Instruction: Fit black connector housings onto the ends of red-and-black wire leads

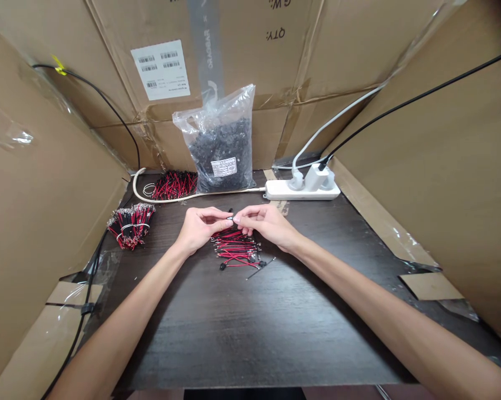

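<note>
My left hand (204,226) and my right hand (265,223) meet above the middle of the dark table. Thumb and forefinger of the left are closed on a small black piece (230,217), perhaps a connector housing, with a pale spot showing. My right fingertips pinch at its right side; exactly what they grip is hidden. Just below the hands lies a loose spread of short red and black wires (236,247). Some of these have black ends, and a single black wire (261,268) rests slantwise at their lower right.
A rubber-banded wire bundle (131,226) lies at left, with a wire pile (174,184) behind it. A clear bag of black parts (221,147) leans on the back cardboard. The white power strip (275,190) stands at right, its cable crossing the back. Cardboard walls (434,166) enclose the table.
</note>
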`<action>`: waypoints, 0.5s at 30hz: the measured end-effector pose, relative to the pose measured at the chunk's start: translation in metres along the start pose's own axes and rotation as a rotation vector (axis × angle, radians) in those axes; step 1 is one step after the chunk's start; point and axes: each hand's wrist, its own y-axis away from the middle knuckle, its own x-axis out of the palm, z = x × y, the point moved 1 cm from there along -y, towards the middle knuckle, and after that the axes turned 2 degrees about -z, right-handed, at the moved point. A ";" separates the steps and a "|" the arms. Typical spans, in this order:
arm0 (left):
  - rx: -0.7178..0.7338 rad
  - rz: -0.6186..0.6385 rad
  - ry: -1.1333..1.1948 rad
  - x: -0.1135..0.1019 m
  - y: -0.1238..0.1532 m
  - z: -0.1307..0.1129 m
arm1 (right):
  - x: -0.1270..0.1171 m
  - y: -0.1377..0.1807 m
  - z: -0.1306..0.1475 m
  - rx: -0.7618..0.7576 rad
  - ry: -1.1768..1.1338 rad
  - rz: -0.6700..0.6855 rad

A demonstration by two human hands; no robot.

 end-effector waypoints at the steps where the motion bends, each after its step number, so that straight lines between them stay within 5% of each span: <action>1: 0.002 -0.004 0.006 0.000 0.000 0.000 | 0.000 0.000 0.000 0.000 -0.002 0.001; 11: -0.079 -0.033 0.124 0.000 -0.002 0.002 | 0.000 -0.002 0.003 0.001 -0.019 0.017; 15: -0.078 -0.093 0.226 -0.003 -0.004 0.002 | -0.004 -0.004 0.003 0.002 -0.019 -0.073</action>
